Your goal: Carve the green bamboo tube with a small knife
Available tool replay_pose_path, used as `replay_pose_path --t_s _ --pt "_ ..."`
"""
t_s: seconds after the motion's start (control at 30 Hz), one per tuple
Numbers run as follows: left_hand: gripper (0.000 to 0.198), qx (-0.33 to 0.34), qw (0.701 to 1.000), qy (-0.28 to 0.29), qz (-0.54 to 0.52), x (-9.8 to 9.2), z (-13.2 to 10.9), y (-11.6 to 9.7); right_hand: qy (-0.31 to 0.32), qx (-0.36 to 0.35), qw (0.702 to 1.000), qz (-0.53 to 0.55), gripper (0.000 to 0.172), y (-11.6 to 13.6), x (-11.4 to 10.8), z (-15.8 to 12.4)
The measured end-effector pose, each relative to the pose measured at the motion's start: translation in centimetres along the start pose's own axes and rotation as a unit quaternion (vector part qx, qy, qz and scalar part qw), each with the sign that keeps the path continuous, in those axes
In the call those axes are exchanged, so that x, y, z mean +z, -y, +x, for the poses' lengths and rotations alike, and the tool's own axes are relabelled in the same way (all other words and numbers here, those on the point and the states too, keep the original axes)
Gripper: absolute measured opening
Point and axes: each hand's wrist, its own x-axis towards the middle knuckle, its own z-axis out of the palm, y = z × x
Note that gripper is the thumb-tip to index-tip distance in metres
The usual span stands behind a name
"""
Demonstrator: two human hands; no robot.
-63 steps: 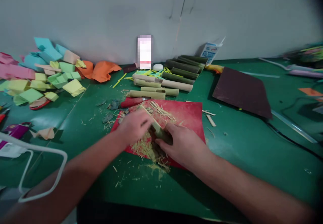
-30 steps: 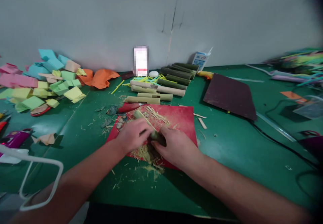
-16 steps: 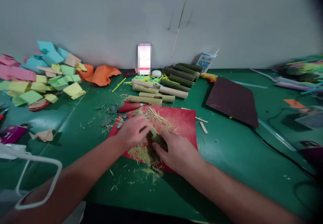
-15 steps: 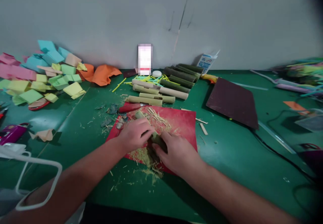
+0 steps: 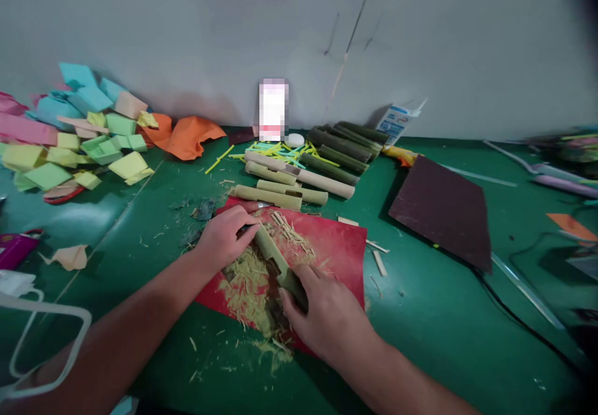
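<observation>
A greenish bamboo tube [image 5: 271, 248] with a notch cut in its side lies slantwise over a red sheet [image 5: 341, 240]. My right hand [image 5: 322, 309] is wrapped round its near end. At the far end, my left hand [image 5: 227, 237] is closed, thumb and fingertips pinching the tube's tip. Pale shavings and dust [image 5: 245, 284] are heaped left of the tube, and thin bamboo slivers [image 5: 289, 228] lie beyond it. A red-handled tool [image 5: 247, 207] rests at the sheet's far edge, partly hidden behind my left hand.
Several bamboo tubes [image 5: 322, 175] lie in a row at the back, beside yellow strips [image 5: 219, 159]. Folded coloured papers [image 5: 88, 134] are piled at the left. A dark board [image 5: 443, 209] with a black cable [image 5: 514, 315] stands right. A white looped frame [image 5: 84, 334] is at lower left.
My left hand has slid from the tube's middle to its far end, uncovering the notch. My right hand still grips the near end. The view has shifted slightly.
</observation>
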Motion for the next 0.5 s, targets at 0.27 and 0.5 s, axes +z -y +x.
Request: replay_pose_path --t_s 0.27,0.5 --pt "0.015 -0.027 0.999 0.013 -0.040 -0.30 -0.03 0.06 -0.011 -0.016 1.000 0.009 0.016 -0.40 0.29 0.34" --pt "0.015 -0.040 0.998 0.018 -0.052 0.09 -0.31 0.20 -0.032 -0.006 0.999 -0.013 0.017 -0.21 0.09 0.95"
